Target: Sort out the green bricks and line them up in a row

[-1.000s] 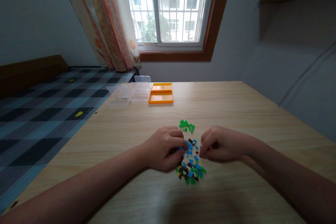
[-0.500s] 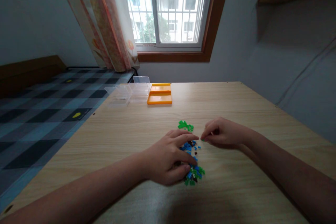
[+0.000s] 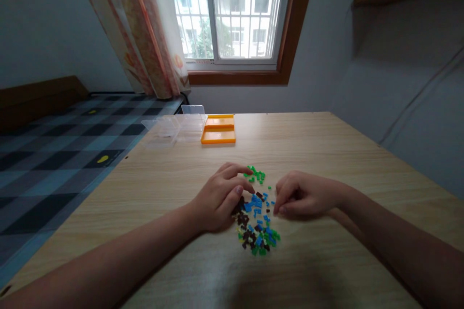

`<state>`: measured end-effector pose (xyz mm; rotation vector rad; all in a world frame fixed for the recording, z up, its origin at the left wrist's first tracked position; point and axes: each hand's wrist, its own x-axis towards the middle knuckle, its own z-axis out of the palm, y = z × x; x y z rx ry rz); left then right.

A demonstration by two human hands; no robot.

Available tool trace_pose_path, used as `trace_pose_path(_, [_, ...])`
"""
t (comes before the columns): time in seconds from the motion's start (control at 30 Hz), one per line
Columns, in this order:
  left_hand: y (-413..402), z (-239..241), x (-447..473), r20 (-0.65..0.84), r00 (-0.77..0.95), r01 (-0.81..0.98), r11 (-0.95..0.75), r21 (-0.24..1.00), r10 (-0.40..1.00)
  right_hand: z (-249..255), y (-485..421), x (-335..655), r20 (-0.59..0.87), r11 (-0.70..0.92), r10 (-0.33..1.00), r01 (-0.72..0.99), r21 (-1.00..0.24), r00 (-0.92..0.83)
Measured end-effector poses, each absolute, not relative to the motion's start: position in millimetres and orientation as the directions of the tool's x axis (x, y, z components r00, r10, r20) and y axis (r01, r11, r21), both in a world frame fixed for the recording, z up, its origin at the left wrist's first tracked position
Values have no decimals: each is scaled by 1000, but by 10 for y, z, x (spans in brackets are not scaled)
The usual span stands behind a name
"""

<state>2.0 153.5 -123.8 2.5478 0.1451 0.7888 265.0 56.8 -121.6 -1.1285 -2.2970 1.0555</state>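
A mixed pile of small building bricks lies on the wooden table, with blue bricks (image 3: 256, 201) in its middle, dark brown bricks (image 3: 249, 239) at the near left and green bricks (image 3: 272, 237) at the near right. Beyond these sits a smaller cluster of green bricks (image 3: 258, 174). My left hand (image 3: 221, 198) is open over the left side of the pile, one fingertip at the green cluster and another by the blue bricks. To the right of the pile my right hand (image 3: 302, 195) is closed, fingertips pressed together low at the table. What they hold, if anything, is hidden.
An orange tray (image 3: 218, 141) with two compartments stands at the back of the table (image 3: 319, 149). Clear plastic boxes (image 3: 163, 133) are on its left. A bed with a checked cover (image 3: 65, 145) is beside the table, and a window is behind it.
My left hand has drawn back to the left and away, uncovering brown and blue bricks. My right hand has shifted slightly nearer me. A green brick now lies alone below the green cluster.
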Motion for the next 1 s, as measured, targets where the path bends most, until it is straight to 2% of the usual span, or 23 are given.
trace_pose_path(0.2, [1601,-1291,23,532,784,13,-865,501,320,-1143,467,2457,27,471,747,500,-726,-664])
trace_pose_path(0.47, [1610,-1294,32,513,794,27,-862,505,326,-1132,458,2411,42,523,727,512,-681,-685])
trace_pose_path(0.63, [1626,-1309,24,515,793,24,-861,508,326,-1117,461,2520,-66,429,751,562,-707,-657])
trace_pose_path(0.77, [1626,-1310,28,508,798,29,-862,506,325,-1083,501,2678,-138,347,808,653,-673,-572])
trace_pose_path(0.87, [1624,-1308,34,508,798,28,-862,505,324,-1102,563,2750,-99,316,881,732,-604,-462])
trace_pose_path(1.0, [1629,-1305,38,504,802,31,-865,500,320,-1234,644,2748,66,323,936,770,-550,-346])
